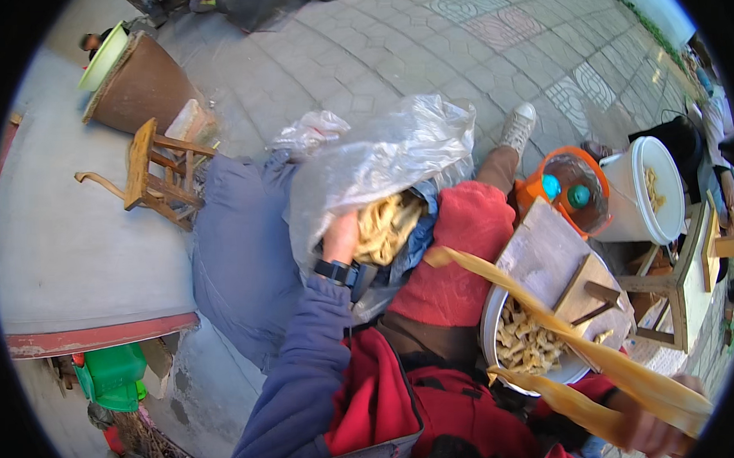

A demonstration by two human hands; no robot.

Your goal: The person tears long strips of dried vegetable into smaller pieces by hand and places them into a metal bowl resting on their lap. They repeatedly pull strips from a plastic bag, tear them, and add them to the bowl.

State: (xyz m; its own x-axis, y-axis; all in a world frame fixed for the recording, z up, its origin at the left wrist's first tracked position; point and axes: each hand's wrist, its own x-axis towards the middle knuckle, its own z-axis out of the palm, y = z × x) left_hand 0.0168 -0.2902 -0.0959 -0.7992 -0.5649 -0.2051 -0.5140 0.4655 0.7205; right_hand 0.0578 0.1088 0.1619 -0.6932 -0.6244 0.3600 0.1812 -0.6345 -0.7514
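Observation:
My left hand (341,236), with a dark band at the wrist, reaches into a translucent plastic bag (394,148). Its fingers are hidden beside a heap of yellowish, leathery strips (384,231). My right hand (649,425) is blurred at the lower right, gripping a long yellowish strip (568,337) that loops back. One end of this strip hangs over the red cloth (460,255) on my leg. Below it stands a white basin (487,334) of short, twisted yellowish pieces (525,339). Across the basin lies a board (536,240) with a wooden block (581,287) on it.
An orange bucket (597,157) holds two teal-topped objects. Beside it are a white bucket (633,199) and a wooden stand (683,289). Another person's hand (727,188) shows at the far right. A full grey sack (239,253), wooden stool (140,165) and brown pot (146,85) stand left.

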